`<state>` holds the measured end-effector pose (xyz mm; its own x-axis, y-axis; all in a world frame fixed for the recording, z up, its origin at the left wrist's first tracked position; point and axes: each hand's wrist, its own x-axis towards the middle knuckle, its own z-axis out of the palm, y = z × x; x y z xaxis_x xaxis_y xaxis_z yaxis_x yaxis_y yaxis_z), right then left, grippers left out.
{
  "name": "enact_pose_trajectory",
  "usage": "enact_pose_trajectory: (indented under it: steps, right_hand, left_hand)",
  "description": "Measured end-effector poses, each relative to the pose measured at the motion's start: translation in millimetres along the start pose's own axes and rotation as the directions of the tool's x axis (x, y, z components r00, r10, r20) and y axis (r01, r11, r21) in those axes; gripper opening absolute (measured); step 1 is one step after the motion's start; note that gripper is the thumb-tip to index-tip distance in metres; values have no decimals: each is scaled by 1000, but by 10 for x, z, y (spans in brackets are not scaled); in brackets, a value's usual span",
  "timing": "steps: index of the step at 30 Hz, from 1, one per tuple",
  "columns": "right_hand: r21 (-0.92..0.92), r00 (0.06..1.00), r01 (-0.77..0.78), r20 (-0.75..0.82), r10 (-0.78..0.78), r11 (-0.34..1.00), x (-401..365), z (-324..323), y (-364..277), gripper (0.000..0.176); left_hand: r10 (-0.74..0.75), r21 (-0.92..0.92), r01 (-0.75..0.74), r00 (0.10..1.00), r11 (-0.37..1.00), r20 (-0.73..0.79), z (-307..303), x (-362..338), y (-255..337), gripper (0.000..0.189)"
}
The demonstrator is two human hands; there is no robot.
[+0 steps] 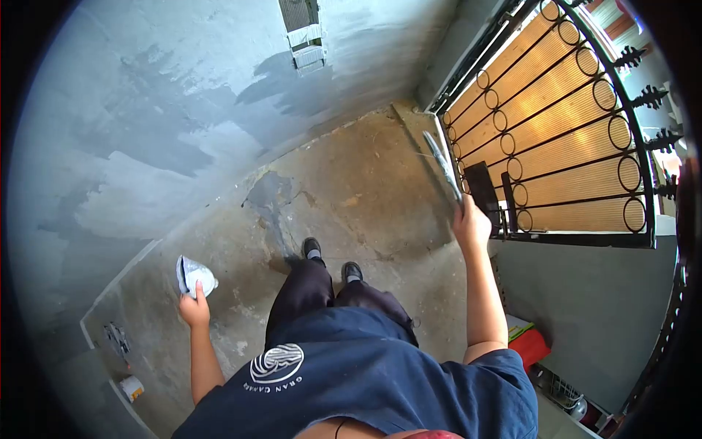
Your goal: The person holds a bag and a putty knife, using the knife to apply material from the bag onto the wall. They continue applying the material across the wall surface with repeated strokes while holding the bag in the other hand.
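Note:
My left hand [194,307] is closed on a whitish, crumpled item [196,276] with a dark opening along its left side; it looks like a bag or pouch. On the other side, my right hand [472,222] is raised near the gate and grips the lower end of a long, flat tool [443,165], pale with a dark edge. The tool points up and away, beside the metal gate [563,132]. Both hands are far apart, and neither touches the wall.
A patchy grey wall [183,139] with a recessed opening [305,36] rises ahead and left. The concrete floor [365,175] has a grey stain. A white container [131,388] stands lower left; a red object [532,347] lies lower right.

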<state>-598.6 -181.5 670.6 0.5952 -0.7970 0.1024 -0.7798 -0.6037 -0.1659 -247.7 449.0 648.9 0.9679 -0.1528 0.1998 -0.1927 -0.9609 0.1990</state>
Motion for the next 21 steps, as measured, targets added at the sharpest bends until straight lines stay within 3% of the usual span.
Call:
enact_pose_trajectory:
  steps: [2, 3, 6, 8, 10, 11, 13, 15, 16, 18, 19, 21]
  right_hand:
    - [-5, 997, 23, -73, -24, 1000, -179, -195, 221, 27]
    - [18, 987, 53, -156, -50, 998, -265, -275, 319, 28]
    - [69, 973, -156, -164, 165, 985, -454, -430, 382, 24]
    - [85, 960, -135, -236, 152, 987, -585, -437, 476, 25]
    - [124, 947, -135, -276, 165, 983, -653, -596, 413, 30]
    - [130, 946, -119, -286, 152, 984, -646, -611, 370, 30]
    - [301, 889, -211, -337, 311, 930, -654, -455, 314, 33]
    - [439, 866, -298, -248, 434, 847, -701, -313, 331, 40]
    - [366, 855, -266, -338, 393, 892, -688, -204, 374, 42]
    - [451, 887, -362, -104, 451, 816, -733, -439, 256, 41]
    - [453, 888, -277, -216, 406, 847, -770, -354, 285, 41]
    - [455, 892, -287, -194, 409, 843, -792, -490, 189, 41]
  left_hand:
    - [-33, 60, 27, 994, 998, 107, 38, -59, -63, 67]
    - [-11, -30, 14, 995, 999, 101, -25, -100, 53, 65]
    - [-22, -4, 23, 998, 1000, 53, -42, -138, 125, 61]
    - [-12, -15, 13, 999, 1000, 50, -71, -163, 113, 60]
    - [-104, 27, 102, 992, 994, 64, -174, -105, 188, 60]
    - [-82, -64, 83, 996, 995, 17, -264, -81, 288, 63]
    - [-67, -97, 64, 997, 993, -28, -270, 46, 328, 63]
    - [-40, -110, 35, 998, 993, -47, -209, 110, 315, 63]
    - [-42, -45, 41, 999, 998, -34, -174, 170, 334, 62]
    - [-47, 28, 48, 999, 998, -7, -267, 45, 349, 60]
    - [-16, -72, 13, 999, 997, -48, -274, 19, 423, 59]
    - [54, -213, -83, 989, 973, -139, -349, -33, 636, 57]
